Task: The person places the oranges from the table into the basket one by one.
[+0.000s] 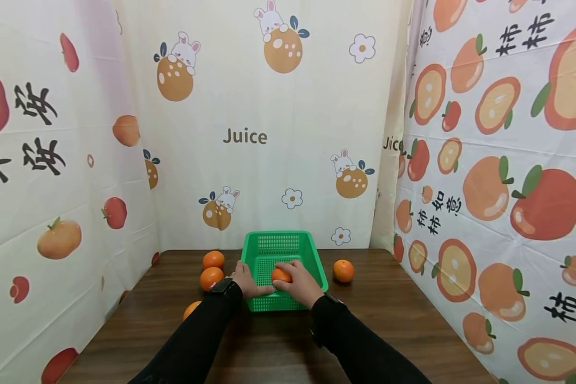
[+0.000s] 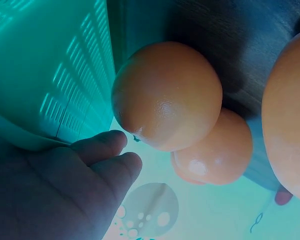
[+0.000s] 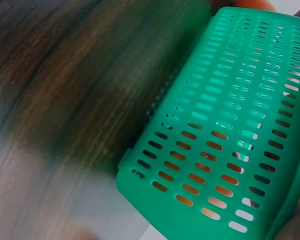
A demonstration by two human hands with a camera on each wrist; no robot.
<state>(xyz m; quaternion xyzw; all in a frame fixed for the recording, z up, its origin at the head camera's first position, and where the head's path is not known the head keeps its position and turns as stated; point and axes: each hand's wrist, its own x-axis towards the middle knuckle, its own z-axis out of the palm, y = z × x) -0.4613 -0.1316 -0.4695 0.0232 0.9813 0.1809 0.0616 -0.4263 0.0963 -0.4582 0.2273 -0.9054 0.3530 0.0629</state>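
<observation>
A green plastic basket [image 1: 319, 261] with slotted walls stands on the table. My right hand [image 1: 300, 285] reaches over its near right part and holds an orange [image 1: 281, 275] inside it, fingers over the top and thumb at the near side. At the basket's left rim rests my left hand [image 1: 250, 282], its thumb stretched out over the inside and its fingers straight, pointing forward. In the left wrist view, those fingers [image 2: 110, 150] lie beside the basket's outer wall [image 2: 80, 75], close to an orange [image 2: 167, 95]. The right wrist view shows mostly the slotted basket wall [image 3: 215, 125].
Left of the basket are two oranges, a far one [image 1: 213, 260] and a nearer one [image 1: 212, 279]. Another orange [image 1: 192, 309] is partly hidden by my left sleeve. One orange [image 1: 343, 271] lies right of the basket. Printed curtains [image 1: 312, 122] surround the dark wooden table [image 1: 393, 325].
</observation>
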